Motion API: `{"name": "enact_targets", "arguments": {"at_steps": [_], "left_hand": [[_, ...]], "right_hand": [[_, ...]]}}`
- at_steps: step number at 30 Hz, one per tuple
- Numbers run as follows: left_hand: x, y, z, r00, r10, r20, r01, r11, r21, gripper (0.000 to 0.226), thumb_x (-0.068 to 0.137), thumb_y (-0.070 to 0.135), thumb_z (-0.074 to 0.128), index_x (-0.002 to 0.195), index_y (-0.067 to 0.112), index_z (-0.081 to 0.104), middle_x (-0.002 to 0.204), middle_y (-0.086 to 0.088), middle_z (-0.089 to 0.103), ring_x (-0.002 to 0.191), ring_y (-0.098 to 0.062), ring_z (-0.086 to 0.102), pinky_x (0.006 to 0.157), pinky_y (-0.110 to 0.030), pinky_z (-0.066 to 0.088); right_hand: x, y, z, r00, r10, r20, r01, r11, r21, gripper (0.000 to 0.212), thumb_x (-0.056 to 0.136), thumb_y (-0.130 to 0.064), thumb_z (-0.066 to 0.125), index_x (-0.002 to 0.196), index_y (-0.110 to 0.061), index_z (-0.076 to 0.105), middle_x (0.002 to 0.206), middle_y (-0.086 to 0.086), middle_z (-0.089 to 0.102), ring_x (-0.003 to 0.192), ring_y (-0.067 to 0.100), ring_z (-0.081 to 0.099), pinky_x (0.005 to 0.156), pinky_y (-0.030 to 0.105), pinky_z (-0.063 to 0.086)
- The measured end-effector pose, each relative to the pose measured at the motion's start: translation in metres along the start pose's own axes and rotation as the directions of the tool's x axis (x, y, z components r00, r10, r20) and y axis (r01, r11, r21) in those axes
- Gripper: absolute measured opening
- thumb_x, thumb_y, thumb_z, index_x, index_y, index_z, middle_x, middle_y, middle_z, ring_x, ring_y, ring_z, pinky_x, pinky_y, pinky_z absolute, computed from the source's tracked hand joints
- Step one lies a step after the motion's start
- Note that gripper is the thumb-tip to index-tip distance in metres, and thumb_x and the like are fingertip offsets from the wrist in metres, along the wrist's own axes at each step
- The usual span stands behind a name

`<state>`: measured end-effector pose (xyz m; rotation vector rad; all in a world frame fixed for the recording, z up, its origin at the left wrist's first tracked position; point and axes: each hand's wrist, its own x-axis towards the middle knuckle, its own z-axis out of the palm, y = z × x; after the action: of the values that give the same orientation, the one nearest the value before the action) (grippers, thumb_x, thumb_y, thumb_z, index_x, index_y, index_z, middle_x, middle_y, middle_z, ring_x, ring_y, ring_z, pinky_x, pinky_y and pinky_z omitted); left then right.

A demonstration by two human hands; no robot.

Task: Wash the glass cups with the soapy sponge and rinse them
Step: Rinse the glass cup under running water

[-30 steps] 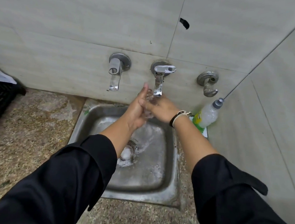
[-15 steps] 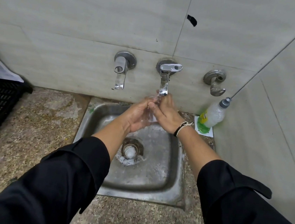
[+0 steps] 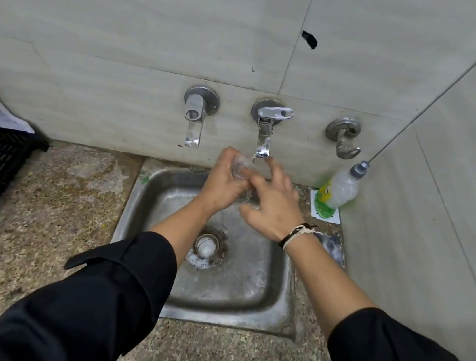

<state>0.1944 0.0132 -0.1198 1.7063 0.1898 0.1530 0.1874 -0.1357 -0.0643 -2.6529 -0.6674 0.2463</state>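
Black sleeves (image 3: 92, 306) rolled to the forearms; a black-and-white, seemingly corded wristband (image 3: 296, 234) on the right wrist.

- No text, brand, number or sign can be read anywhere.
- The bottle (image 3: 339, 189), well to the right of the right hand's fingers (image 3: 273, 172), carries a yellow and green label, but its print is too small and blurred to make out.
- The white card (image 3: 327, 215) under the bottle shows no legible marks.
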Motion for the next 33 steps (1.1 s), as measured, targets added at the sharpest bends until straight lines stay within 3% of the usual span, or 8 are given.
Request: {"name": "enact_targets", "arguments": {"at_steps": [5,9,16,19,23,26,30,33], "left_hand": [[0.001,0.004,0.001,0.998,-0.001,-0.060,0.001,1.000,0.008,0.032,0.084,0.014,0.066,0.103,0.026,0.043,0.101,-0.016,0.059,0.080,-0.020,0.061,0.066,-0.041,0.053],[-0.004,0.002,-0.002,0.999,0.023,-0.035,-0.020,0.995,0.101,0.041,0.067,0.030,0.070,0.099,0.034,0.044,0.106,-0.013,0.060,0.091,-0.025,0.063,0.076,-0.047,0.054],[-0.002,0.004,-0.004,0.999,0.035,-0.025,-0.032,0.994,0.105,0.041,0.065,0.033,0.072,0.093,0.045,0.043,0.109,-0.015,0.059,0.094,-0.029,0.063,0.082,-0.058,0.055],[0.001,0.007,-0.003,0.998,0.044,-0.053,-0.039,0.996,0.079,0.035,0.068,0.034,0.066,0.092,0.042,0.043,0.107,-0.017,0.058,0.088,-0.019,0.059,0.078,-0.057,0.054],[0.001,0.009,-0.005,0.999,0.037,-0.014,-0.036,0.994,0.104,0.043,0.064,0.036,0.071,0.095,0.041,0.042,0.108,-0.014,0.058,0.089,-0.017,0.057,0.077,-0.048,0.053],[0.001,0.009,-0.004,0.999,0.022,-0.045,-0.019,0.997,0.074,0.042,0.067,0.032,0.066,0.102,0.027,0.042,0.106,-0.018,0.060,0.084,-0.017,0.058,0.072,-0.043,0.052],[0.002,0.008,-0.007,1.000,0.004,-0.013,-0.002,0.993,0.117,0.045,0.067,0.034,0.073,0.101,0.034,0.044,0.112,-0.016,0.059,0.092,-0.032,0.065,0.074,-0.050,0.056],[0.004,0.007,-0.004,0.999,0.005,-0.039,-0.002,0.997,0.075,0.045,0.068,0.031,0.071,0.104,0.027,0.045,0.113,-0.019,0.058,0.086,-0.021,0.063,0.072,-0.048,0.056]], "right_hand": [[0.001,-0.007,-0.003,0.999,-0.019,0.038,0.018,0.999,0.034,0.082,0.067,-0.050,0.052,0.147,-0.046,0.037,0.162,0.003,0.009,0.144,0.033,0.023,0.113,0.055,0.030],[0.005,-0.003,-0.010,0.999,0.047,0.024,-0.045,0.997,-0.062,0.078,0.068,-0.051,0.054,0.145,-0.052,0.035,0.163,0.003,0.009,0.144,0.035,0.024,0.113,0.058,0.030],[0.006,-0.002,-0.015,0.997,0.048,0.053,-0.045,0.998,-0.052,0.080,0.066,-0.050,0.053,0.144,-0.050,0.038,0.161,0.005,0.013,0.140,0.039,0.031,0.110,0.056,0.036],[0.004,-0.008,-0.012,0.997,0.002,0.074,-0.006,0.999,0.048,0.079,0.064,-0.047,0.053,0.142,-0.048,0.042,0.158,0.002,0.017,0.136,0.037,0.037,0.109,0.053,0.040],[0.010,-0.004,-0.018,0.996,0.057,0.071,-0.052,0.996,-0.071,0.077,0.069,-0.044,0.058,0.144,-0.050,0.038,0.158,0.006,0.017,0.134,0.040,0.039,0.105,0.054,0.042],[0.010,-0.008,-0.017,0.994,-0.002,0.111,0.000,1.000,0.019,0.076,0.067,-0.043,0.056,0.142,-0.048,0.042,0.150,0.004,0.024,0.126,0.037,0.046,0.101,0.050,0.046],[0.011,-0.001,-0.019,0.996,0.049,0.078,-0.046,0.998,-0.040,0.074,0.067,-0.049,0.052,0.140,-0.051,0.040,0.152,0.004,0.025,0.129,0.039,0.046,0.102,0.052,0.046],[0.009,0.000,-0.014,0.996,-0.006,0.093,0.004,1.000,0.027,0.073,0.068,-0.046,0.053,0.141,-0.049,0.041,0.152,0.004,0.025,0.127,0.036,0.047,0.102,0.050,0.046]]}}
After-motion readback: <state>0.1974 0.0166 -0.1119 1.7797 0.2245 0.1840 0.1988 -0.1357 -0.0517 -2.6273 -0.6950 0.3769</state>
